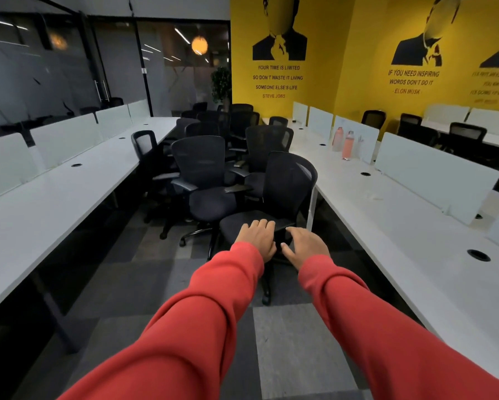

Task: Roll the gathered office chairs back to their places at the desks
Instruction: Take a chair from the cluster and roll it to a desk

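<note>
Several black mesh office chairs (200, 166) stand bunched together in the aisle between two long white desks. The nearest chair (289, 180) faces me, its backrest close to the corner of the right desk (386, 215). My left hand (257, 238) lies palm down over the front edge of its seat with the fingers curled onto the cushion. Beside it, my right hand (306, 246) grips the same front edge, thumb spread below. Both arms are in red sleeves and stretched forward.
The left desk (69, 197) runs along the aisle with white dividers and one chair (144, 145) tucked at it. Two pink bottles (347, 145) stand on the right desk by a divider. More chairs sit at desks by the yellow wall. Grey carpet lies under me.
</note>
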Demonstrator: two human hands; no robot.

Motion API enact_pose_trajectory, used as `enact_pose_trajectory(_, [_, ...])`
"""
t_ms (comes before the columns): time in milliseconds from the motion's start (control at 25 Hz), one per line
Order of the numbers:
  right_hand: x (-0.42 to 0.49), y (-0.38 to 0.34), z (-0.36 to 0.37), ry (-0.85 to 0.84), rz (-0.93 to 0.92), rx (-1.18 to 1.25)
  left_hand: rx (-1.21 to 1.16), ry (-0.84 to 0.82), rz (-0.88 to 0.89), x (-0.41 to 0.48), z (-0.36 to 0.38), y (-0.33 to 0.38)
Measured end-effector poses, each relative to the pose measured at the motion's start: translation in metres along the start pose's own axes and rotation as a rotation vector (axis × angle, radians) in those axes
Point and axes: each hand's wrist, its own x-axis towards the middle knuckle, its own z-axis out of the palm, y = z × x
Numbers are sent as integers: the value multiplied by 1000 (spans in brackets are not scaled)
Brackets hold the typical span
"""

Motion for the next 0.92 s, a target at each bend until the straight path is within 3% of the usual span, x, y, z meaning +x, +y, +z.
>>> enact_pose_trajectory(520, [197,13,64,26,91,-11,-7,5,63,198,62,-119])
enact_pose_trajectory(920, [301,88,120,-50,118,-25,-34,-40,116,332,116,-111])
